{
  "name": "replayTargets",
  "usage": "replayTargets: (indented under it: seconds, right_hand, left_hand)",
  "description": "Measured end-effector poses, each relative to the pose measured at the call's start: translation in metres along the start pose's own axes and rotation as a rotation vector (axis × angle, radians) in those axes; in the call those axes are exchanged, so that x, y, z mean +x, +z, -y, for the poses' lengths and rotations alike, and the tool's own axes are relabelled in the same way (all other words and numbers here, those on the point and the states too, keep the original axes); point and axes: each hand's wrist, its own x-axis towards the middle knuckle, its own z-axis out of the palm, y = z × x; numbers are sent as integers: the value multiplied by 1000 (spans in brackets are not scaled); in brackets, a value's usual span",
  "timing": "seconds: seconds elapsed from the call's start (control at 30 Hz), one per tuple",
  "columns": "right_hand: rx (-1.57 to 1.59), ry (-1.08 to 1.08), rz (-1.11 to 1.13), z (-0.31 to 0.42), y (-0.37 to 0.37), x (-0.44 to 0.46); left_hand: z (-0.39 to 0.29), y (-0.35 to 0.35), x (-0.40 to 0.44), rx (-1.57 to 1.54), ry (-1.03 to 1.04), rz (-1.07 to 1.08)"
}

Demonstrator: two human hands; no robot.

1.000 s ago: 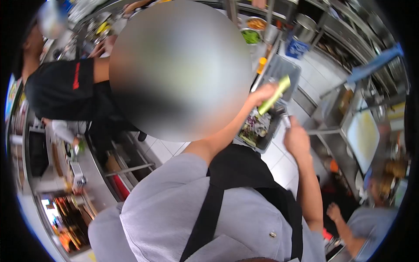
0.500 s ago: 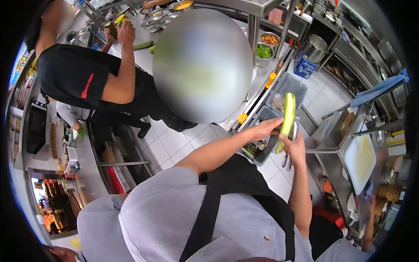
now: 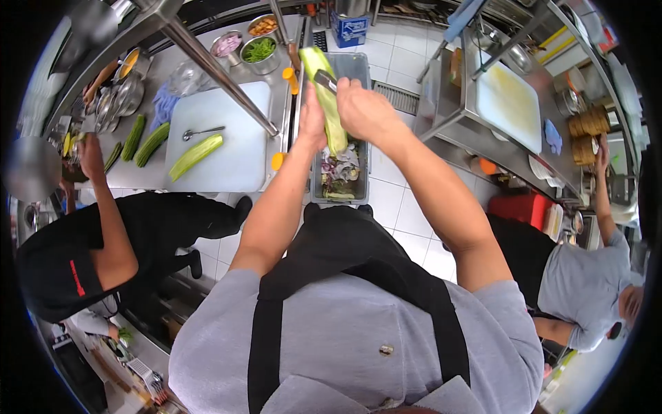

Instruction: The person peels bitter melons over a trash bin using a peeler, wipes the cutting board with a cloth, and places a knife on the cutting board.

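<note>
While the pale-green vegetable (image 3: 331, 119) is held tilted above the grey bin (image 3: 340, 201) by the left hand (image 3: 313, 119), its fingers pressed along one side, what seems a peeler (image 3: 325, 81) is gripped in the closed right hand (image 3: 364, 110), against the flesh. That position was presumably chosen so that scraps (image 3: 341, 165) (some lie below) are caught. Lettering is borne by a blue box (image 3: 348, 31) and a co-worker's black sleeve (image 3: 65, 265), neither reliably legible.

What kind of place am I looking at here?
Most likely a restaurant kitchen. It has a stainless steel counter, a large white cutting board with a peeled green vegetable on it, and a metal container of chopped greens.
</note>
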Motion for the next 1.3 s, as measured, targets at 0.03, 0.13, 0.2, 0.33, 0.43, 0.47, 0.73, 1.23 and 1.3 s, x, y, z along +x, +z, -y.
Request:
replayTargets:
  seconds: [0.03, 0.13, 0.2, 0.33, 0.43, 0.47, 0.73, 1.23, 1.3]
  right_hand:
    - [-3, 12, 1, -1, 7, -11]
    - [21, -36, 151, -3, 21, -44]
    - [-84, -72, 183, -8, 22, -49]
    - [-52, -64, 77, -14, 23, -38]
    - [-67, -74, 135, -26, 23, -54]
    - [-42, -73, 147, -33, 25, -57]
    - [-15, 54, 359, -23, 49, -80]
    - [208, 218, 240, -17, 51, -33]
    - [221, 227, 120, -19, 58, -22]
  left_hand:
    - [-8, -12, 19, 13, 14, 54]
    - [-26, -3, 24, -35, 10, 57]
    - [-21, -5, 24, 66, -44, 172]
    - [-7, 4, 38, 90, 26, 183]
    - [-5, 0, 48, 118, -51, 192]
    - [-1, -1, 50, 117, -58, 192]
    - [-5, -5, 84, 173, -13, 159]
    - [19, -5, 46, 80, -219, -15]
    - [10, 3, 41, 108, -254, -136]
